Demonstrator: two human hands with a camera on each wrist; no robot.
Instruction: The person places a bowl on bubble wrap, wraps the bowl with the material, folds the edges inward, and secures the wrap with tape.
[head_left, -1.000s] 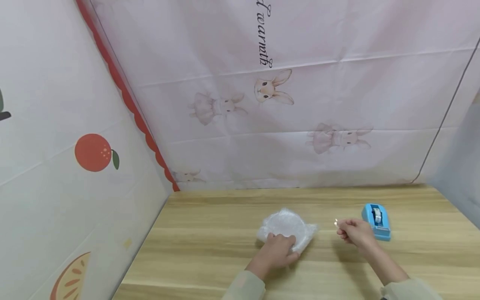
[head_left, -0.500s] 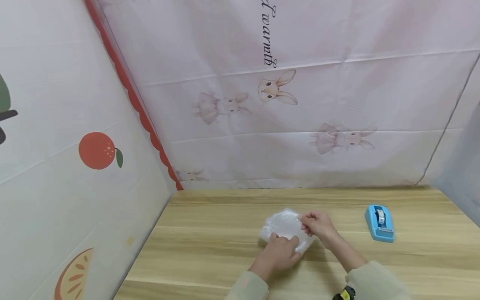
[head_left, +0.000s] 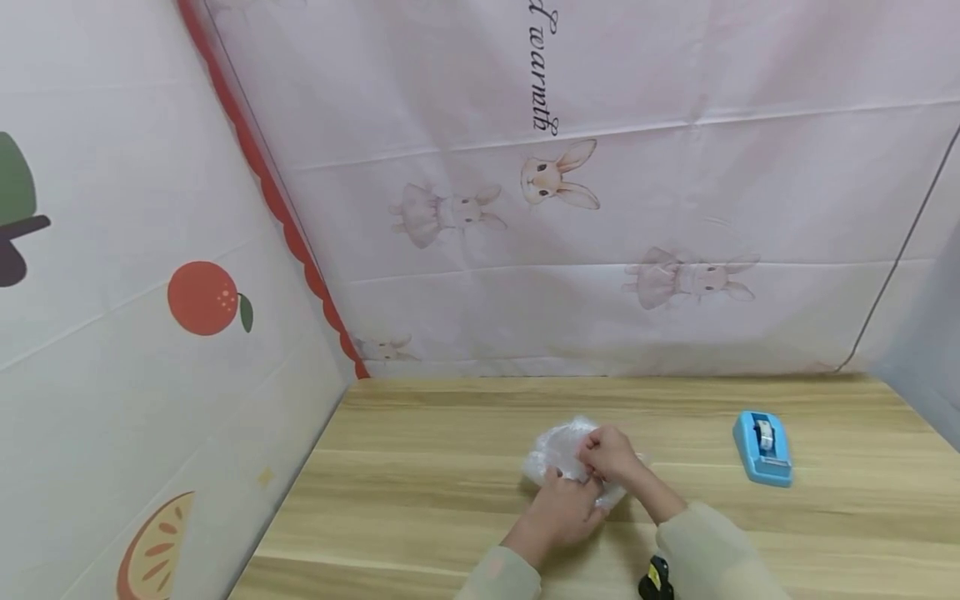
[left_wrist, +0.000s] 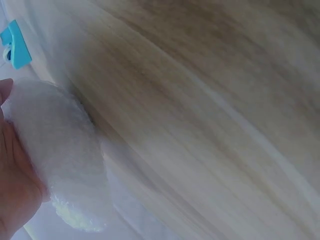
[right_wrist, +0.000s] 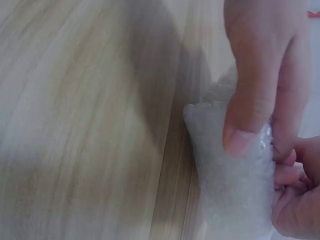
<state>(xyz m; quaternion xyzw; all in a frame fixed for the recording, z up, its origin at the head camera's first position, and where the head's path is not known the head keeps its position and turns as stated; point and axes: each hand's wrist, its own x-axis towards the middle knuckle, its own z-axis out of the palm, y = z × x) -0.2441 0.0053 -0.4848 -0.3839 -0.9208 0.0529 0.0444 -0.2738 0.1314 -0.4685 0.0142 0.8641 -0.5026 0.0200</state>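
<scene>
A bundle of clear bubble wrap (head_left: 551,450) lies on the wooden table; what it encloses is hidden. My left hand (head_left: 566,512) grips its near side, fingers over the top. The right wrist view shows the left thumb (right_wrist: 240,135) against the bundle's side (right_wrist: 225,185). Close beside the left fingers, my right hand (head_left: 611,454) is over the top of the bundle, thumb and fingers pinched together. The small piece of tape seen in it earlier is now hidden by the fingers. In the left wrist view the bundle (left_wrist: 65,145) sits against the left hand (left_wrist: 17,185).
A blue tape dispenser (head_left: 763,450) with a roll in it stands to the right on the wooden table (head_left: 420,483). A printed rabbit sheet (head_left: 465,317) rises behind, and a fruit-patterned one (head_left: 112,375) at left. A black and yellow item (head_left: 656,579) sits by the right cuff.
My right hand has moved left from beside the dispenser to the top of the bundle, carrying the piece of tape. The left hand has kept its grip on the bundle.
</scene>
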